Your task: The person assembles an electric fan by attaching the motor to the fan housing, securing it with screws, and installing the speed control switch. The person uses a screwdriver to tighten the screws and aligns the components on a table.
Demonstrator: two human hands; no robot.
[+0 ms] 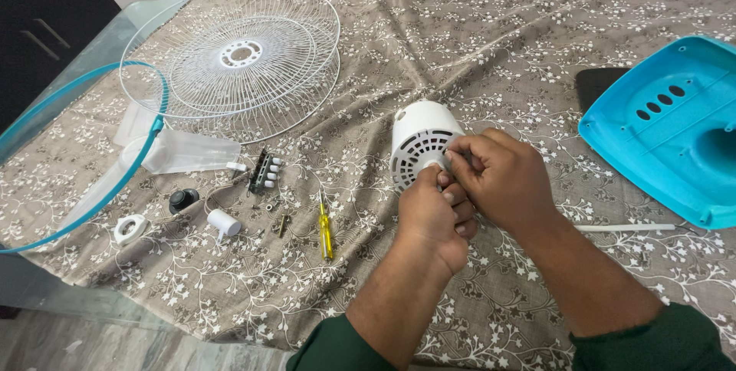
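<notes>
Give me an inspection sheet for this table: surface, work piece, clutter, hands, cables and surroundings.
Surface: table under a brown flowered cloth; glass edge bare at the left.
Job's things: white vented motor housing lying on the cloth, both hands at its face.
Clutter: two white wire grilles stacked, teal ring, teal cover, yellow screwdriver, switch block, black knob, small white cylinder, loose screws.
Hands: left hand and right hand pinch a small part at the housing; what it is cannot be told.
Cables: a thin white cord beside the right forearm.
Surroundings: dark cabinet at left, wooden cupboard fronts behind.
</notes>
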